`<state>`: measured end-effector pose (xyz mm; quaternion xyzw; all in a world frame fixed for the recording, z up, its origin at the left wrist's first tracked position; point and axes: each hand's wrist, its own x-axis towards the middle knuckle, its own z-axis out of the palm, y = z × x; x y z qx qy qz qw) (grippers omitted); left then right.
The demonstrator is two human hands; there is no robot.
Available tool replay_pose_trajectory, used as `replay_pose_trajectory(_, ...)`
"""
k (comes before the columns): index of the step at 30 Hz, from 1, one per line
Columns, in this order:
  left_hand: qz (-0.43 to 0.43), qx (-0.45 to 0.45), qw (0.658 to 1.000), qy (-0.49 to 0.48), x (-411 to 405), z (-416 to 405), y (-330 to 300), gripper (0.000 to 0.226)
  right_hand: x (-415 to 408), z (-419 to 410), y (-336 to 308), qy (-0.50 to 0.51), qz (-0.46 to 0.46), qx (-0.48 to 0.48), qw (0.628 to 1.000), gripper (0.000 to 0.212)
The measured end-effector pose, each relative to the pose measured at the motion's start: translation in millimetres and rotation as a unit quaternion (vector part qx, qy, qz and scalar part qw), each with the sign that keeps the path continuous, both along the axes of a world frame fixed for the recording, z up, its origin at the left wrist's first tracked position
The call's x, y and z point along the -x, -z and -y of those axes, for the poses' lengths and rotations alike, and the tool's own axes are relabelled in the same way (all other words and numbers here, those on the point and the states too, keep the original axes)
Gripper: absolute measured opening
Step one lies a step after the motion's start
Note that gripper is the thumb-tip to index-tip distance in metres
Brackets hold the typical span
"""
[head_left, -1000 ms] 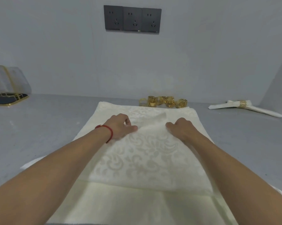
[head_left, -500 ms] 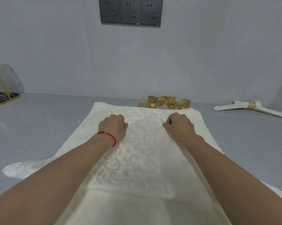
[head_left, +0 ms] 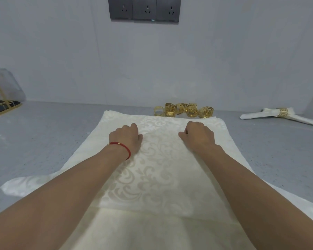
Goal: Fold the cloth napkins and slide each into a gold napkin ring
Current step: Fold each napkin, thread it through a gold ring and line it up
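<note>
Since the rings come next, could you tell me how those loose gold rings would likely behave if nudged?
The gold napkin rings are round open bands in a loose cluster, so a nudge would probably roll or scatter them. Their cut-out walls suggest little weight. The smooth grey table likely lets them slide.

napkin (head_left: pixel 162 159) flattened, fold gone

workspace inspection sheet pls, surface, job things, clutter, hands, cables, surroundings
surface: grey speckled table, largely covered by cloth.
job's things: cream patterned napkin spread flat; loose gold rings clustered at its far edge; finished napkin already in a ring, far right.
clutter: black and gold tray with a clear cover, far left.
hands: left hand and right hand, fingers curled, rest on the napkin near its far edge; grip not visible.
cables: nothing seen.
surroundings: grey wall, dark socket panel above.
</note>
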<state>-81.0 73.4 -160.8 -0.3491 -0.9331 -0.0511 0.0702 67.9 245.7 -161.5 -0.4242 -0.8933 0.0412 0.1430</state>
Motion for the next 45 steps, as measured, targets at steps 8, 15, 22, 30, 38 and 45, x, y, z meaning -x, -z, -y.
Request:
replay_pose_trajectory(8,-0.006,-0.015,0.982,0.189,-79,49,7,0.055,-67,113,-19,-0.169,0.064,0.0,0.984,0.058)
replay_pose_trajectory(15,0.081,0.041,0.984,0.151,-96,55,35,0.058,-107,121,17,-0.155,0.104,0.076,0.979,0.064)
replay_pose_trajectory(22,0.099,0.055,0.983,0.147,-100,58,27,0.059,-188,76,22,-0.036,0.11,0.105,0.988,0.065)
replay_pose_trajectory(30,0.073,0.052,0.983,0.158,-103,59,29,0.058,-146,78,-9,-0.058,0.077,0.035,0.995,0.062)
replay_pose_trajectory(38,0.029,0.035,0.986,0.159,-100,59,36,0.057,22,5,-4,-0.037,-0.057,0.088,0.994,0.033)
replay_pose_trajectory(45,0.052,0.081,0.982,0.161,-98,54,29,0.059,54,-12,5,-0.012,-0.058,0.167,0.984,0.03)
